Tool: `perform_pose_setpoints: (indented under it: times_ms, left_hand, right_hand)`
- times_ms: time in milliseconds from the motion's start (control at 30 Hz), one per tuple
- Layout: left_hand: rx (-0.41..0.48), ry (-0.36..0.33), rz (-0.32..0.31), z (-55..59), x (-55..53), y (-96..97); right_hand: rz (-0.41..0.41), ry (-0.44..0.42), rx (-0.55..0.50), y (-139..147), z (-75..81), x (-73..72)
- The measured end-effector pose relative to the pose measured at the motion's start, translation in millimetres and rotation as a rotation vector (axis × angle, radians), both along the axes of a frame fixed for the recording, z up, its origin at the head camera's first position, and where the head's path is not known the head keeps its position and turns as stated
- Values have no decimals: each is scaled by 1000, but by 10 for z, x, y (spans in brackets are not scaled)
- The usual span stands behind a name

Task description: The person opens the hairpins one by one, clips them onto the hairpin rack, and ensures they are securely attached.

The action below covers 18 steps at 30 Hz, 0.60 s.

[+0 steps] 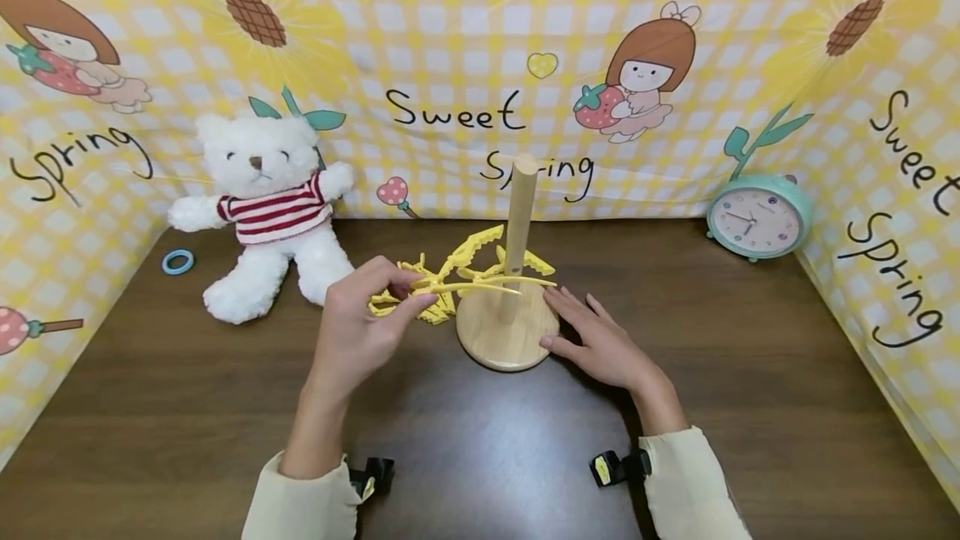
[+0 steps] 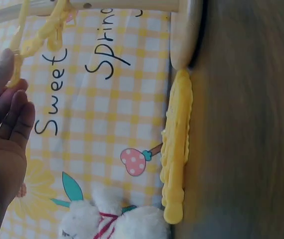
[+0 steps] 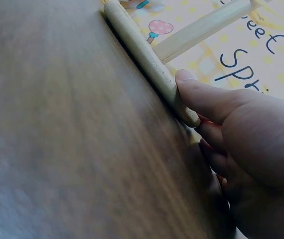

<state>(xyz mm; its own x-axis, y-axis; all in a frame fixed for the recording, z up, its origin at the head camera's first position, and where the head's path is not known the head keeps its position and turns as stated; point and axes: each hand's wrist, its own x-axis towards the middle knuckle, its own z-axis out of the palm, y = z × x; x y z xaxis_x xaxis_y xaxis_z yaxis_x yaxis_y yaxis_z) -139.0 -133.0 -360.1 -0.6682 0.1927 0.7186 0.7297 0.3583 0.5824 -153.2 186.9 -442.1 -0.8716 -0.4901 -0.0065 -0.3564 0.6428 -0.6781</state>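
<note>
My left hand [image 1: 363,311] pinches a yellow plastic piece [image 1: 480,283] between thumb and fingertips. It has long thin arms and toothed, leaf-like ends, and is held up at the wooden post [image 1: 519,215]. Some of its arms cross in front of the post in the head view; whether they touch it, I cannot tell. The post stands upright on a round wooden base [image 1: 506,348]. My right hand [image 1: 600,344] holds this base by its right rim, thumb on the upper face [image 3: 184,74] and fingers along the edge. More yellow pieces [image 2: 176,154] lie in a pile left of the base.
A white teddy bear [image 1: 273,219] in a striped shirt sits at the back left, with a blue ring [image 1: 177,262] beside it. At the back right stands a mint alarm clock [image 1: 757,219]. Printed yellow checked cloth [image 1: 450,15] walls the brown table [image 1: 750,407].
</note>
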Motion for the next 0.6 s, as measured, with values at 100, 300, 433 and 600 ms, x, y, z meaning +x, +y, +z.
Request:
perform_pose_setpoints:
  times_ms: [100, 300, 433, 600]
  left_hand:
    - [-19, 21, 9, -1, -1, 73]
    - [3, 14, 35, -33, -27, 243]
    - [31, -3, 37, -58, -55, 361]
    - [84, -26, 78, -108, -82, 464]
  right_hand:
    - [2, -7, 8, -6, 6, 7]
    - [2, -2, 5, -4, 3, 16]
    - [-2, 4, 2, -1, 7, 7]
    - [-10, 1, 15, 12, 8, -17]
